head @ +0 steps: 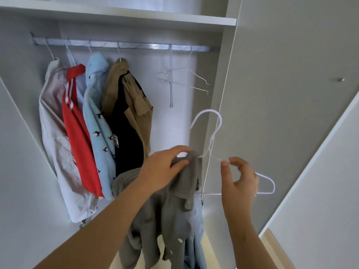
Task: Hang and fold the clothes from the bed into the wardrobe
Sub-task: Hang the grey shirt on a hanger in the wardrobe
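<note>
Where the rail [120,44] runs across the wardrobe under a white shelf [116,14], four garments hang on the left part of it. From the left they are a pale shirt [56,136], a red top [77,133] with white stripes, a light blue shirt [97,113] with small birds, and a khaki shirt [136,105] with a black garment [126,133] inside it. They hang close together and touch each other. To the right of them, a few empty hangers [182,74] hang on the same rail, apart from the clothes.

Nearer and lower, the left hand [163,167] grasps the top of a grey shirt [171,214], with the fingers curled over the cloth just beside the neck of a white hanger [215,129]. The grey shirt hangs down from this hand, and its buttons face the camera. Something of blue denim [196,249] shows behind its lower right part. The white hanger is not on the rail; its hook stands below the rail, before the edge of the door [291,94]. The right hand [240,181] pinches the right shoulder wire of this hanger between thumb and forefinger. The right end of the hanger comes out behind this hand. A small knob [339,79] sits far right on the door.
</note>
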### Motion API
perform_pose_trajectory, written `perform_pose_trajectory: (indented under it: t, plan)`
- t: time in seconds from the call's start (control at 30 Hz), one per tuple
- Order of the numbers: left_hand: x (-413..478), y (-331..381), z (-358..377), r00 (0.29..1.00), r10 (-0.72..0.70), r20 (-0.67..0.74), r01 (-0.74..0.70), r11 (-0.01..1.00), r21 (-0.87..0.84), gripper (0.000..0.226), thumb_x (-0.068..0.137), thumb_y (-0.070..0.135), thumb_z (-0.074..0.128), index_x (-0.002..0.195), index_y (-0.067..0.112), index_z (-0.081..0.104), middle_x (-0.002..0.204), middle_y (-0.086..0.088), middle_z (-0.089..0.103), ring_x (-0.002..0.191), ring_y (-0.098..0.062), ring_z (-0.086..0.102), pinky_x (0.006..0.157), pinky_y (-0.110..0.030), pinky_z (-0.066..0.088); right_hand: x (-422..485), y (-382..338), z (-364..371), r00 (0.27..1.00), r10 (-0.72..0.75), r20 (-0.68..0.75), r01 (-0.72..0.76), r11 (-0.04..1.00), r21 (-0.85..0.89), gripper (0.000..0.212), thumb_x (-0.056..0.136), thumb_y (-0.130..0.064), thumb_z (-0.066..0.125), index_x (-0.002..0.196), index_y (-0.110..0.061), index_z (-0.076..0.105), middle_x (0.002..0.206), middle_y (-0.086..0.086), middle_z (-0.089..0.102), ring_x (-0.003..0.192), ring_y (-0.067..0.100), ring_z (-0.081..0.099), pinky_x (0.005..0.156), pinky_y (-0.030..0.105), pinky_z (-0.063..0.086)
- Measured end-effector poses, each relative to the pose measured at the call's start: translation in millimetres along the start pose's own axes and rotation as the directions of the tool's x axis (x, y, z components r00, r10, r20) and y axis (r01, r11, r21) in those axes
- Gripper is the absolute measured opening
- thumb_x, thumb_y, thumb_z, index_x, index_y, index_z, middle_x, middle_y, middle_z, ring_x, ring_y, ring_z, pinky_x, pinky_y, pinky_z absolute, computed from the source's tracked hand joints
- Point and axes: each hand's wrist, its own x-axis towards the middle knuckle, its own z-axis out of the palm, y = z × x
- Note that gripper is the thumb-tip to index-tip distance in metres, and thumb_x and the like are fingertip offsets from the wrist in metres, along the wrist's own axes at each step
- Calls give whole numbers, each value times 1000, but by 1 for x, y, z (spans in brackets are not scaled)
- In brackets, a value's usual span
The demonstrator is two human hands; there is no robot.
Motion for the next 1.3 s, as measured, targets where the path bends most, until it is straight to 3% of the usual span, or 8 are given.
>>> perform_pose_trajectory:
  t: [0.1,0.23,0.4,0.53,0.67,0.87,1.07,1.3]
  plan:
    - [6,-3,-16,994,-56,-97,49,997,-66,30,92,29,54,122,32,58,73,20,54,72,-3,53,76,-24,46,-4,8,-5,994,95,-56,-89,991,98,21,86,-6,57,75,-24,57,81,-6,60,81,17,52,74,31,41]
    - [10,-6,-34,987,-96,-126,69,976,-204,24,91,23,57,110,37,60,93,25,58,85,10,54,77,1,39,-7,15,1,951,252,178,-265,963,53,26,83,-4,54,67,-25,58,64,-6,58,60,11,50,55,20,39]
    - [7,-9,-52,985,-73,-155,26,958,-285,25,89,14,60,105,33,63,95,19,64,92,5,59,83,-8,44,-7,16,12,839,306,449,-312,948,-64,23,86,-7,54,78,-26,63,83,-6,66,71,10,58,61,17,43]
    - [1,-11,-63,975,-98,-201,18,930,-367,26,89,8,58,105,27,63,93,19,64,89,6,60,86,-12,46,-14,11,25,756,213,619,-218,974,-69,35,86,-10,63,110,-34,54,109,-13,55,96,13,53,81,21,43]
    - [-5,-6,-71,975,-82,-206,-14,905,-426,32,88,6,57,94,37,63,89,23,66,88,5,62,83,-11,48,-21,7,35,684,90,724,-116,993,-14,35,87,-16,64,99,-47,52,93,-35,51,85,-14,52,70,1,37]
    - [-10,-5,-88,951,-99,-294,-50,887,-459,32,88,1,57,93,32,63,74,21,67,76,8,60,75,-7,47,-32,21,46,591,242,770,-77,967,-244,15,89,-17,59,102,-17,67,101,-6,66,90,7,59,79,14,41]
    - [-21,-19,-110,952,-100,-289,-41,894,-446,36,87,-4,55,85,30,66,73,24,68,75,9,62,70,-5,46,-26,26,49,732,224,644,-54,961,-272,13,95,-16,46,92,-19,59,77,-10,57,71,6,53,65,16,40]
    - [-40,-46,-130,942,-207,-265,79,903,-422,59,87,-5,53,69,48,72,72,28,67,76,11,61,64,0,43,-20,41,37,765,164,622,-86,984,-154,26,90,-28,59,71,-11,62,64,-2,59,62,9,54,56,7,38]
